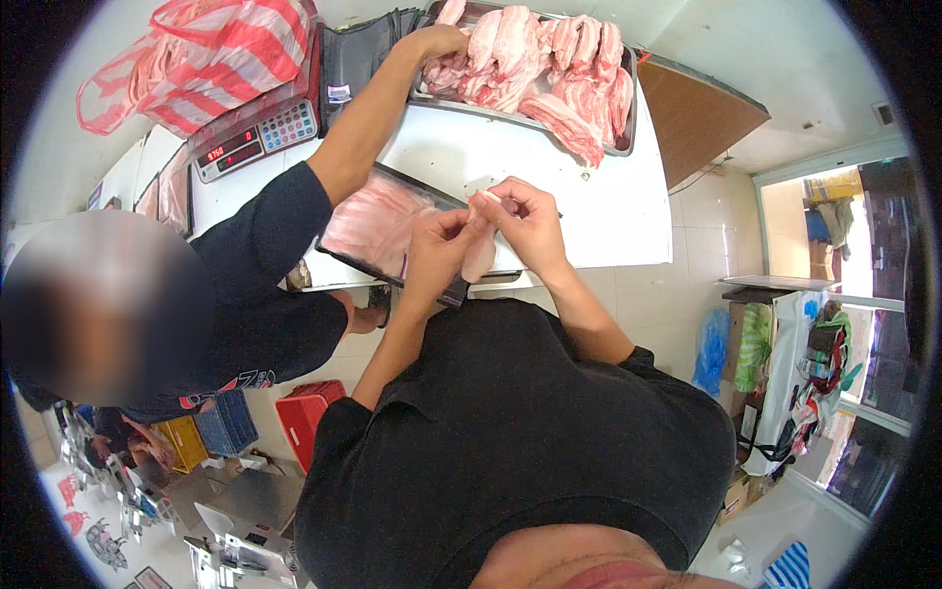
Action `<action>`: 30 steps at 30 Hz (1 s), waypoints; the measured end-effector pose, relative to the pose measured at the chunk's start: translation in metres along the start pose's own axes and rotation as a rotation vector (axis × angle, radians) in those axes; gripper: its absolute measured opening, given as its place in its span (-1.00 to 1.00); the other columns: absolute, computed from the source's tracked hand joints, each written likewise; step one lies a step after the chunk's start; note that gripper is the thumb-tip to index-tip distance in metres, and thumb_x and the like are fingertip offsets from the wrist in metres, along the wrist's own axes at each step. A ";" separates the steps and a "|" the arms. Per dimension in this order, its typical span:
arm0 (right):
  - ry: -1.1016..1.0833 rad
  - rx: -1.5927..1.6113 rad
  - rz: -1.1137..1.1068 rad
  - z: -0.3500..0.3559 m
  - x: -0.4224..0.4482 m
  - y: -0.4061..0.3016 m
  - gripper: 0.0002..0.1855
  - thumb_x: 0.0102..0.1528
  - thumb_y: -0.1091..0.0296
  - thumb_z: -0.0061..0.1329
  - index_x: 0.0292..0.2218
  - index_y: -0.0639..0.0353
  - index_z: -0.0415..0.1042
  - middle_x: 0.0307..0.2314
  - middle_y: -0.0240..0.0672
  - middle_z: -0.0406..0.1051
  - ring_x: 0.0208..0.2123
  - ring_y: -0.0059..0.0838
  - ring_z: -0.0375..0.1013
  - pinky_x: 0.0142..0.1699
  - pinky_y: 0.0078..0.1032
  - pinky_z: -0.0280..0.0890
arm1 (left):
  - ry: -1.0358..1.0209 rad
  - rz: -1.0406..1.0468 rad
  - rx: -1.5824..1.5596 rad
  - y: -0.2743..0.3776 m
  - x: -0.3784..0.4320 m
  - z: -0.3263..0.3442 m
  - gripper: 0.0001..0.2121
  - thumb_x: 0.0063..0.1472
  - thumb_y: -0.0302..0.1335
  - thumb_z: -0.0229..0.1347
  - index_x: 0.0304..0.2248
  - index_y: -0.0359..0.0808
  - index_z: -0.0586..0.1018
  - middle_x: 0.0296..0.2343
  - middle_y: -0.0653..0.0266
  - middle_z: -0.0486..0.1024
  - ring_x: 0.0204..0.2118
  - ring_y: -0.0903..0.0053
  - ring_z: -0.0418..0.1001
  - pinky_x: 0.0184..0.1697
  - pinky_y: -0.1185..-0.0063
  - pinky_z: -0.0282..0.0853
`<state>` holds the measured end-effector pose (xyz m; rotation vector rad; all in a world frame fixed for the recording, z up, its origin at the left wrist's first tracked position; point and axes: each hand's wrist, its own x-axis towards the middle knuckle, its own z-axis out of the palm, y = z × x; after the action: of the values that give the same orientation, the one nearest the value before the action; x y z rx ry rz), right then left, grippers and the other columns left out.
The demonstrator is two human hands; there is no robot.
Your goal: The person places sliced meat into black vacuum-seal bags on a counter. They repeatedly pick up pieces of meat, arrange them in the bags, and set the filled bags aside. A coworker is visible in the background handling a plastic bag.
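My left hand [436, 254] and my right hand [533, 227] meet over the front of a white table [611, 221]. Between their fingertips they pinch a pale pink, limp piece [480, 256], which hangs down between them. Whether it is meat or plastic film I cannot tell. Under and beside my left hand lies a flat black-edged pack [368, 217] with sliced pinkish meat showing through a clear face. My left hand covers part of its right end.
Pork belly strips [508, 51] fill a metal tray [486, 110] at the back. A co-worker's arm [368, 125] reaches across into it from the left. A digital scale [257, 143] bears a red-striped plastic bag [221, 59]. Black bags [360, 59] lie beside it.
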<state>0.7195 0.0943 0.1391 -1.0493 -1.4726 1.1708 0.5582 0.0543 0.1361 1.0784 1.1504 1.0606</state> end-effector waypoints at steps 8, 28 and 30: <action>-0.293 0.153 0.253 -0.029 -0.013 0.024 -0.84 0.19 0.36 0.19 -0.33 0.27 0.57 -0.49 -0.48 0.51 -0.43 -0.73 0.45 -0.29 -0.68 0.35 | -0.085 -0.034 -0.019 -0.027 -0.001 -0.003 -0.84 0.25 -0.49 0.27 -0.21 -0.37 0.66 -0.38 0.39 0.61 -0.37 0.74 0.51 -0.24 0.68 0.41; -0.076 0.895 0.521 -0.042 -0.076 0.046 -0.59 0.31 0.45 -0.05 0.15 0.33 0.28 0.04 -0.03 0.41 0.06 -0.15 0.50 0.00 -0.56 0.57 | 0.106 0.007 0.042 -0.022 -0.008 -0.009 -0.78 0.25 -0.32 0.29 -0.33 -0.33 0.64 -0.51 0.44 0.46 -0.52 0.72 0.35 -0.47 0.65 0.24; -0.035 0.873 0.571 -0.061 -0.092 0.051 -0.59 0.31 0.47 -0.07 0.15 0.38 0.28 0.04 0.01 0.41 0.06 -0.16 0.51 0.01 -0.54 0.57 | 0.193 0.211 0.381 -0.025 -0.007 -0.020 -0.76 0.18 -0.30 0.34 -0.40 -0.32 0.62 -0.56 0.42 0.43 -0.57 0.69 0.33 -0.51 0.59 0.21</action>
<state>0.7994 0.0240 0.0799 -0.8171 -0.5268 1.9847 0.5396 0.0456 0.1110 1.4437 1.4577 1.1550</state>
